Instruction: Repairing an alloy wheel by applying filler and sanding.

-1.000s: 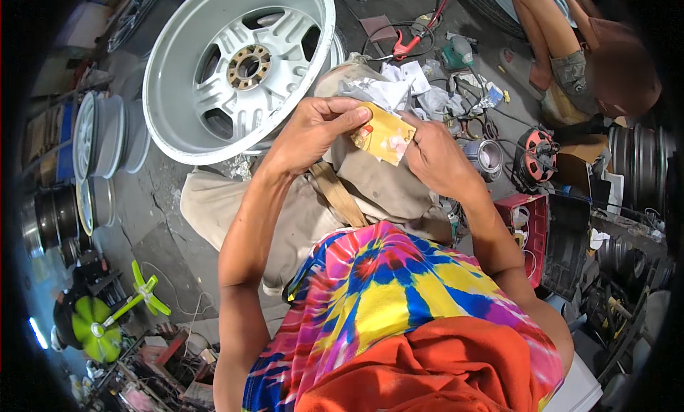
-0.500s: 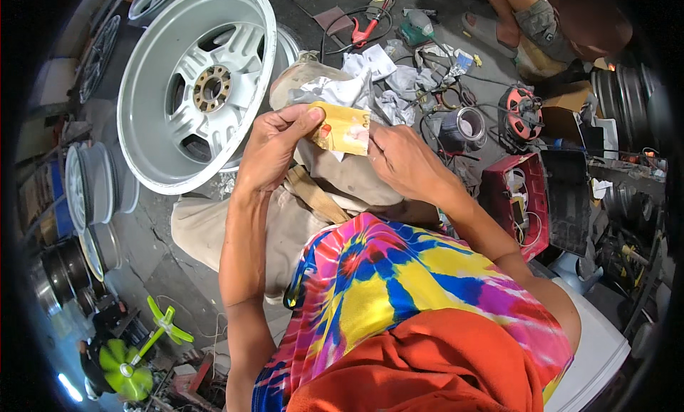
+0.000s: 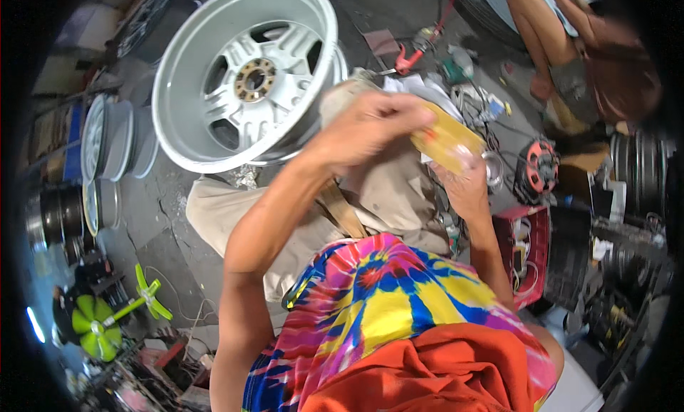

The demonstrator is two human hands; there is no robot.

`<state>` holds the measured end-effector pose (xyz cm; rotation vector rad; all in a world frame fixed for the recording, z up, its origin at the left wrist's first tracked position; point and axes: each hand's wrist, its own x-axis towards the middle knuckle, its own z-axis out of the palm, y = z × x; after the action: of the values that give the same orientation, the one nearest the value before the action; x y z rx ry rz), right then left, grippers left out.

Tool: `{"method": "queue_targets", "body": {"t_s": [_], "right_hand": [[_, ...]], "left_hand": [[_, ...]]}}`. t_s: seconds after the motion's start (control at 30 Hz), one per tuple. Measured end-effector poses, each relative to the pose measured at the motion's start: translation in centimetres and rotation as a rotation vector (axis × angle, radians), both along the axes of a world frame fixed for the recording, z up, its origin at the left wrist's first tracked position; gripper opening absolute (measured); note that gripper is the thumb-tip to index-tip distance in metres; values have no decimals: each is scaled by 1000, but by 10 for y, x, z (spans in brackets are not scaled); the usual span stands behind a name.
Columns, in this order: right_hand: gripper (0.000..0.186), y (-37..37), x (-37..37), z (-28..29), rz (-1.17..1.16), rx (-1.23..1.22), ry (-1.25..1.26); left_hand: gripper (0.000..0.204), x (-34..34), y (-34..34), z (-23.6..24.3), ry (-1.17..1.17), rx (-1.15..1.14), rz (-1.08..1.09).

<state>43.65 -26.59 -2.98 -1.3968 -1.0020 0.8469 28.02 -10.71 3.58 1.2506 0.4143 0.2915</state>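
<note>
Here, a yellow packet (image 3: 450,136) is held right of the silver wheel (image 3: 269,120); its left end is pinched by the left hand (image 3: 370,127), its near-right edge apparently by the right hand (image 3: 466,191). Probably light, flexible and tearable, it is best gripped by opposite edges.

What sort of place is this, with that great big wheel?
Probably a wheel workshop: there's a big silver wheel rim, more wheel rims at the left, and a red tool on the floor.
</note>
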Motion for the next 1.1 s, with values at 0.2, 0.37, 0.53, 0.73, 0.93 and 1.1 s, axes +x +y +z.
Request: {"method": "queue_targets", "body": {"t_s": [0.2,0.37,0.53,0.73,0.93,1.1], "right_hand": [[11,-9,33,-32,-308,-158,469],[34,-54,119,-156,-148,-637,-421],[29,-28,114,-141,-122,-286,-1049],[31,82,104,-11,-372,-193,-712],[14,156,0,50,80,266,-774],[30,180,-70,64,339,441,-868]], "left_hand": [[29,-28,32,3,-62,-216,89],[28,-86,92,22,-132,2,430],[30,-165,140,32,-137,207,993],[32,-247,156,28,-291,182,1281],[25,-236,162,19,-160,222,1066],[32,-207,148,2,77,286,546]]}}
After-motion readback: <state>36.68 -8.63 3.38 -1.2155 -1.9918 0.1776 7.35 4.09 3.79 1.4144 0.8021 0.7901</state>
